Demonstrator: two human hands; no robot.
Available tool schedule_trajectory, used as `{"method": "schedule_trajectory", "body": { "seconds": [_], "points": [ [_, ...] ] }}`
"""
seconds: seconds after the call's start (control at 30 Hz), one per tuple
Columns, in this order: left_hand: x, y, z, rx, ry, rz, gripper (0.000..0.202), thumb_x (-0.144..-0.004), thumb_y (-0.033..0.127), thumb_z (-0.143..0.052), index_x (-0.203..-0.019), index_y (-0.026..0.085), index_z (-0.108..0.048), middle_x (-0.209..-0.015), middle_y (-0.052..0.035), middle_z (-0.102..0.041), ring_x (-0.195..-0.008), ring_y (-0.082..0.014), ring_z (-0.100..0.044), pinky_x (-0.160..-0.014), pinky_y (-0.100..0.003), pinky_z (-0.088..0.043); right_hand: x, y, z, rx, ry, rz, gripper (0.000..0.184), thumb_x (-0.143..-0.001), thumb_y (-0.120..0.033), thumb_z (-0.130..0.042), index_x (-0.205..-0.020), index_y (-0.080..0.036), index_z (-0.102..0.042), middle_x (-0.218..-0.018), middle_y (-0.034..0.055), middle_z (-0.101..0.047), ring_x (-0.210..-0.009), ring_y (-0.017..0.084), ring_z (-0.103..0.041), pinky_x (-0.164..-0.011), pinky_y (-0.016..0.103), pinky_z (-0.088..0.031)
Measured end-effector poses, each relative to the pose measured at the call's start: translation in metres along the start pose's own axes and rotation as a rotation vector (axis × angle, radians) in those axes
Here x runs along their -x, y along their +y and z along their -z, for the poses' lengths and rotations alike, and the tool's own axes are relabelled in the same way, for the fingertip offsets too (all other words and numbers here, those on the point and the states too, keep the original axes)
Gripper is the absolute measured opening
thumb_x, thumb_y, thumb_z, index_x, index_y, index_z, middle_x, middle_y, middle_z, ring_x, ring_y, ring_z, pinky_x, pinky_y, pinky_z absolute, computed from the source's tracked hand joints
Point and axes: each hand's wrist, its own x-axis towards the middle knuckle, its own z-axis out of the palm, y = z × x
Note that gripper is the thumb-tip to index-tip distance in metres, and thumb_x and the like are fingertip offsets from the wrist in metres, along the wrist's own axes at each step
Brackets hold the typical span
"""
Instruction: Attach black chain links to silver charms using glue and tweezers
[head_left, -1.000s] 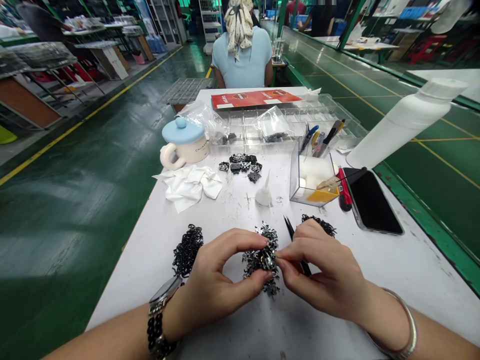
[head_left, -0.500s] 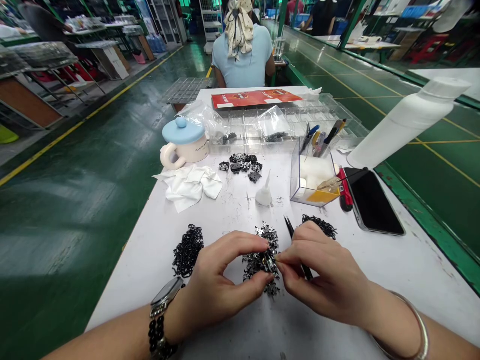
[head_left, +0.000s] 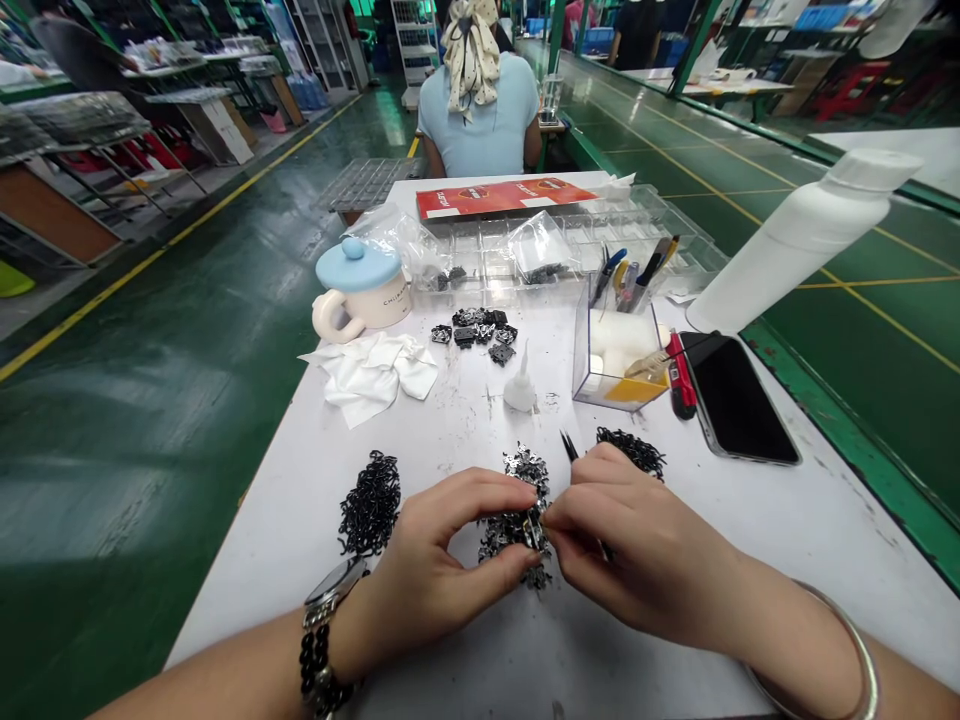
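My left hand [head_left: 450, 550] grips a small black and metallic part [head_left: 533, 528] by its ends, between thumb and index finger. From the right, my right hand [head_left: 630, 550] meets that part with its thumb and index finger pinched together. Black tweezers [head_left: 569, 446] are tucked in my right hand, their points aimed away from me; whether the pinch also holds a tiny piece is hidden. Beneath the fingers lies a pile of small shiny metal pieces [head_left: 525, 462]. Small black hook-like pieces form one heap [head_left: 370, 503] at left and another heap [head_left: 634, 452] behind my right hand.
Several black assemblies [head_left: 480, 330] and a white nozzle-tipped bottle [head_left: 520, 390] stand mid-table. Around them are a lidded mug [head_left: 364, 290], crumpled tissue [head_left: 375, 375], a clear pen box [head_left: 619, 390], a red cutter [head_left: 681, 380], a phone [head_left: 742, 400], a white bottle [head_left: 802, 240] and clear trays [head_left: 487, 265].
My right hand has turned slightly over the tweezers, so less of them shows. Both hands stay at the small part; the whole view has shifted a little.
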Motion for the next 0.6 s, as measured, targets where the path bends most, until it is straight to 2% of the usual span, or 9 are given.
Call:
{"method": "schedule_trajectory", "body": {
  "seconds": [0.13, 0.27, 0.4, 0.5, 0.6],
  "points": [
    [0.000, -0.001, 0.001, 0.049, -0.022, 0.028, 0.038, -0.073, 0.006, -0.069, -0.108, 0.021, -0.063, -0.104, -0.0078, -0.067, -0.098, -0.0205, -0.064, -0.085, -0.033, -0.055, -0.002, 0.000, 0.003, -0.092, -0.035, -0.077, 0.015, -0.082, -0.008, -0.048, -0.069, -0.014, -0.053, -0.060, -0.0013, -0.049, -0.061, 0.010, -0.041, -0.060, 0.027, -0.032],
    [0.001, -0.001, 0.002, 0.101, -0.033, 0.058, 0.039, -0.073, 0.007, -0.070, -0.109, 0.022, -0.063, -0.103, -0.0074, -0.067, -0.095, -0.0205, -0.065, -0.082, -0.033, -0.056, -0.008, 0.000, 0.011, -0.405, -0.171, -0.373, 0.011, -0.081, -0.012, -0.052, -0.071, -0.016, -0.055, -0.061, -0.0040, -0.052, -0.058, 0.007, -0.044, -0.055, 0.022, -0.033],
    [0.000, 0.000, 0.003, 0.125, -0.003, 0.090, 0.036, -0.073, 0.008, -0.071, -0.105, 0.022, -0.064, -0.099, -0.0069, -0.068, -0.092, -0.0199, -0.065, -0.078, -0.031, -0.057, -0.009, 0.006, 0.010, -0.756, -0.247, -0.645, 0.011, -0.083, -0.024, -0.058, -0.074, -0.017, -0.059, -0.053, -0.0069, -0.045, -0.050, 0.005, -0.037, -0.048, 0.019, -0.029],
    [-0.001, -0.001, 0.003, 0.160, 0.024, 0.107, 0.035, -0.072, 0.008, -0.071, -0.104, 0.021, -0.065, -0.097, -0.0062, -0.068, -0.090, -0.0189, -0.065, -0.078, -0.029, -0.057, -0.008, 0.013, 0.002, -0.999, -0.223, -0.717, 0.013, -0.079, -0.028, -0.066, -0.077, -0.016, -0.062, -0.053, -0.0069, -0.044, -0.049, 0.004, -0.035, -0.045, 0.019, -0.026],
    [-0.001, -0.002, 0.003, 0.187, 0.047, 0.117, 0.035, -0.070, 0.008, -0.073, -0.102, 0.021, -0.066, -0.095, -0.0053, -0.068, -0.088, -0.0178, -0.066, -0.078, -0.027, -0.057, -0.007, 0.019, -0.007, -1.202, -0.209, -0.731, 0.016, -0.076, -0.030, -0.069, -0.076, -0.015, -0.063, -0.051, -0.0070, -0.044, -0.046, 0.003, -0.034, -0.043, 0.018, -0.025]
  ]
}}
